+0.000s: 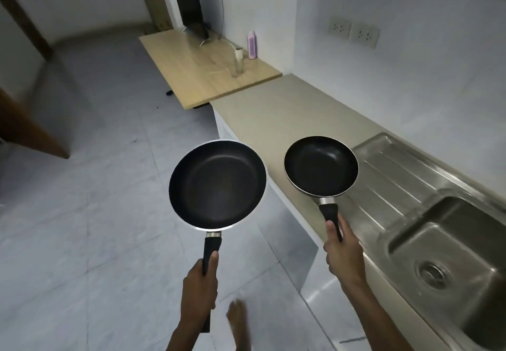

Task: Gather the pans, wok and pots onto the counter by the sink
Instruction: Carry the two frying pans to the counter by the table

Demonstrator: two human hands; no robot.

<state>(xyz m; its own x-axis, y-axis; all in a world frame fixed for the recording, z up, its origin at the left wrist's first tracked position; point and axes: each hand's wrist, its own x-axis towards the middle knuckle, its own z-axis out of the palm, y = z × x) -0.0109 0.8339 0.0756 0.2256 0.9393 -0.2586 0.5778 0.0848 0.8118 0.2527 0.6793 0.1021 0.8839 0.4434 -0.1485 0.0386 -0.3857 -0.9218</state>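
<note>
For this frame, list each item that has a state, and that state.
Large pan: empty, held over the floor by left hand.
Small pan: empty, held above the counter by right hand.
Sink: empty.
Glass: upright on wooden table.

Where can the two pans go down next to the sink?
The beige counter is bare from the wooden table to the sink's ridged drainboard. The small pan in the right hand is already over it. The big pan in the left hand is over the floor. Nowhere looks crowded.
</note>
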